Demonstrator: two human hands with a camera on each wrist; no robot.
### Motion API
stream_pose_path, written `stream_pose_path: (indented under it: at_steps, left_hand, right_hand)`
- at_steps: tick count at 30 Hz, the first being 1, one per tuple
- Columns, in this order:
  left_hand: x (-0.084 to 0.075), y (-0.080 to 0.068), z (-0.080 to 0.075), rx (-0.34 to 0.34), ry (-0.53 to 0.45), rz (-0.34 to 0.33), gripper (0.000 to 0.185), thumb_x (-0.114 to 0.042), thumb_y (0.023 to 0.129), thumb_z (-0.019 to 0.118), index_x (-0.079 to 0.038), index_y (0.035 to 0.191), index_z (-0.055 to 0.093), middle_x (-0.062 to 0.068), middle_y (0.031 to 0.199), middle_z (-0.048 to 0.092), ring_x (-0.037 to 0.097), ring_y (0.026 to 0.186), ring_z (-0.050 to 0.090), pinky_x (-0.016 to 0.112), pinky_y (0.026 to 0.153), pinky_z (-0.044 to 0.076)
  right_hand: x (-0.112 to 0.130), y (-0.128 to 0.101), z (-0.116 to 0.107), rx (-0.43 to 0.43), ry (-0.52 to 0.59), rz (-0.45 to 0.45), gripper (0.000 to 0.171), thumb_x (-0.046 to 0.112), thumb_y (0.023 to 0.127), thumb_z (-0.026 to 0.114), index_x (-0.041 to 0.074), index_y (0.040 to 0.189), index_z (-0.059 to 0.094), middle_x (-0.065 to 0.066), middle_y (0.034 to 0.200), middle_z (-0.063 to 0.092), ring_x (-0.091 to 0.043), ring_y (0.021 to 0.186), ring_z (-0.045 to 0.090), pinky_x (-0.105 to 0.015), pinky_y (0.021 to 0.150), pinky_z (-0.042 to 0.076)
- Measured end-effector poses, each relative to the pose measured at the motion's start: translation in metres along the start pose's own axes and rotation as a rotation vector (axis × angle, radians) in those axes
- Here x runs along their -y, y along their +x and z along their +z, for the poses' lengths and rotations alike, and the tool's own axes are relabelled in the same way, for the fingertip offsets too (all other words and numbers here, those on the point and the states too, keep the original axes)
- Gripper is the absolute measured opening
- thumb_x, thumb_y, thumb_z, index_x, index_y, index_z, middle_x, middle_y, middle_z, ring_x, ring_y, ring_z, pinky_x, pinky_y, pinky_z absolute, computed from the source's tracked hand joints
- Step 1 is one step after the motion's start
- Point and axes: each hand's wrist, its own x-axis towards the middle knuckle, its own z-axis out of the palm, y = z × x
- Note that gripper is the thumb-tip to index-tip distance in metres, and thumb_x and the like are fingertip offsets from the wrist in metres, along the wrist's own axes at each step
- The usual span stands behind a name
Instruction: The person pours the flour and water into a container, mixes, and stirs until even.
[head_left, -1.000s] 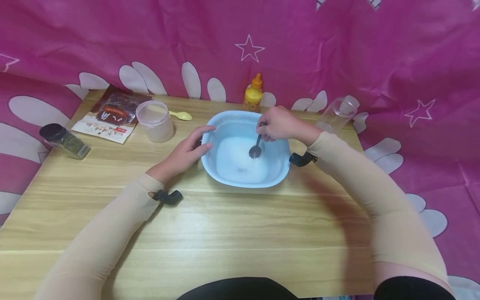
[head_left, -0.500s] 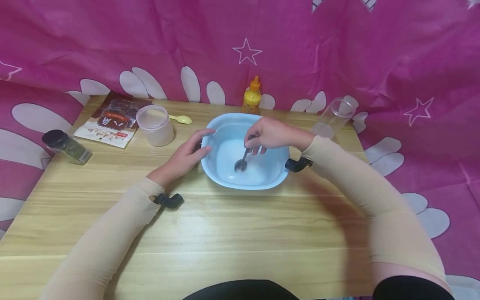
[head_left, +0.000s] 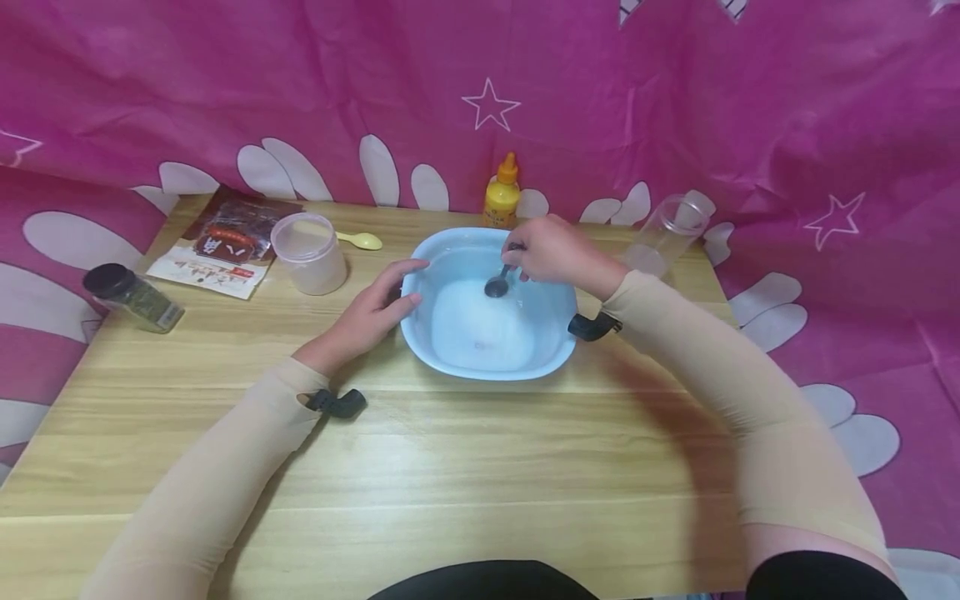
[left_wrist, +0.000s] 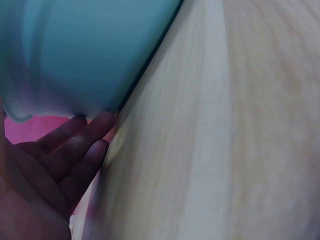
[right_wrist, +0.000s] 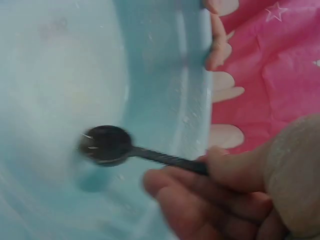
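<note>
In the head view, a pale blue plastic basin stands on the wooden table, with glints as of clear water inside. My left hand holds its left side, thumb and forefinger over the rim. In the left wrist view, the other fingers lie against the outer wall. My right hand reaches over the basin from the right and pinches the handle of a small dark round-bowled measuring spoon. The right wrist view shows the wet, blurred spoon bowl over the basin floor, thumb and fingers round the handle end.
Behind the basin stands a yellow squeeze bottle. A clear plastic jar leans at the back right. To the left are a clear tub, a yellow spoon, a printed food packet and a black-capped herb jar.
My right hand swept the spoon leftward and toward the near side of the basin, then back up toward the far side. My left hand stays at the rim.
</note>
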Motion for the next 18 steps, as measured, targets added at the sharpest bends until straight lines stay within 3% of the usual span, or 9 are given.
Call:
stream_pose_path:
  at_steps: [3,9,14,18]
  left_hand:
    - [0.0,0.0,0.001,0.0,-0.003,0.001,0.054,-0.017,0.115,0.061,-0.017,0.166,0.047,0.011,0.17,0.047,0.032,0.148,0.054,0.04,0.116,0.053]
    - [0.001,0.001,0.001,0.0,-0.005,0.006,0.053,-0.018,0.115,0.061,-0.018,0.166,0.047,0.009,0.171,0.047,0.031,0.149,0.053,0.038,0.118,0.051]
    - [0.002,0.001,0.0,0.008,-0.013,0.001,0.053,-0.02,0.115,0.06,-0.019,0.167,0.047,0.008,0.171,0.046,0.032,0.148,0.054,0.048,0.113,0.056]
    - [0.003,0.0,-0.001,0.008,-0.003,-0.006,0.053,-0.022,0.115,0.06,-0.02,0.167,0.047,0.008,0.171,0.045,0.032,0.147,0.055,0.049,0.11,0.058]
  right_hand:
    - [0.003,0.001,0.008,0.017,0.081,-0.041,0.02,0.02,0.111,0.072,0.008,0.121,0.083,-0.012,0.113,0.082,-0.028,0.094,0.081,-0.037,0.077,0.065]
    - [0.002,-0.001,0.016,0.182,0.201,-0.179,0.014,0.018,0.109,0.075,0.011,0.117,0.084,-0.013,0.113,0.083,-0.029,0.096,0.081,-0.035,0.076,0.067]
    - [-0.004,-0.008,0.01,0.295,0.186,-0.22,0.013,0.018,0.109,0.075,0.01,0.114,0.084,-0.009,0.105,0.084,-0.028,0.094,0.082,-0.037,0.077,0.068]
    - [-0.013,-0.01,0.0,0.309,0.125,-0.199,0.013,0.016,0.109,0.074,0.008,0.111,0.083,-0.007,0.1,0.083,-0.031,0.093,0.081,-0.037,0.075,0.067]
